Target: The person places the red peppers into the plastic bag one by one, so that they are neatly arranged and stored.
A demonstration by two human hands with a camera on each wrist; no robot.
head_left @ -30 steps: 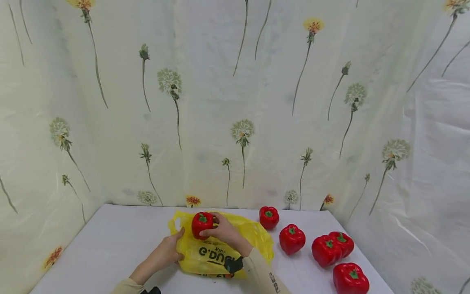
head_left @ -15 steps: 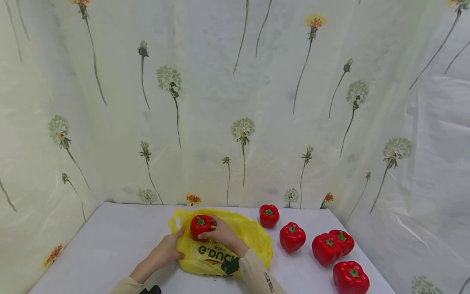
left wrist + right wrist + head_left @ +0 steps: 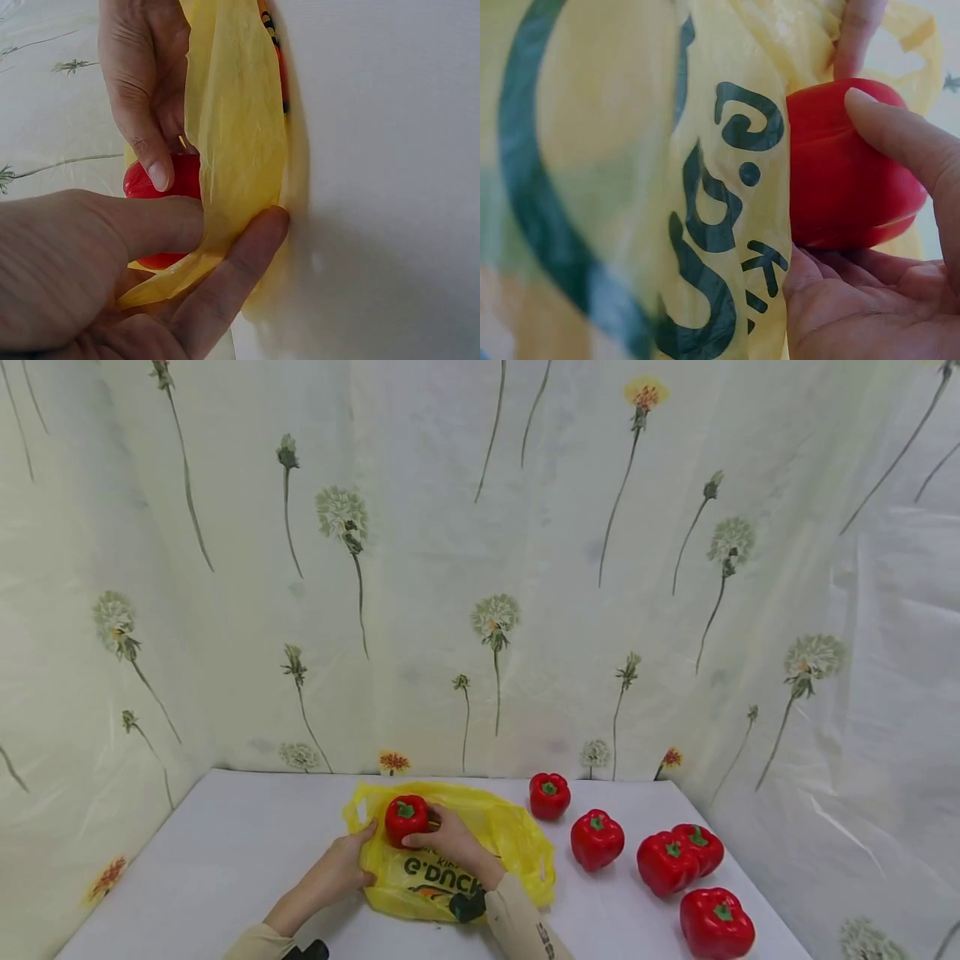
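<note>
A glossy red bell pepper [image 3: 406, 821] with a green stem is in my right hand [image 3: 450, 842], its thumb on one side and fingers beneath in the right wrist view. The yellow plastic bag [image 3: 517, 852] with dark lettering lies on the table under both hands. My left hand [image 3: 337, 864] pinches the bag's left edge at its opening, thumb on the inner side and fingers outside. In the left wrist view the bag's film [image 3: 236, 120] hides part of the pepper [image 3: 161, 180], which sits at the bag's mouth close to my left thumb.
On the right of the white table [image 3: 247, 835] stand several more red bell peppers, among them one at the back [image 3: 550, 797], one nearer the bag [image 3: 597, 841] and one in front [image 3: 717, 922]. A dandelion-print curtain [image 3: 420, 568] hangs behind the table.
My right hand has moved slightly left with the bell pepper, closer to my left hand. My left hand keeps its hold on the bag's edge. More of the bag's lettering shows.
</note>
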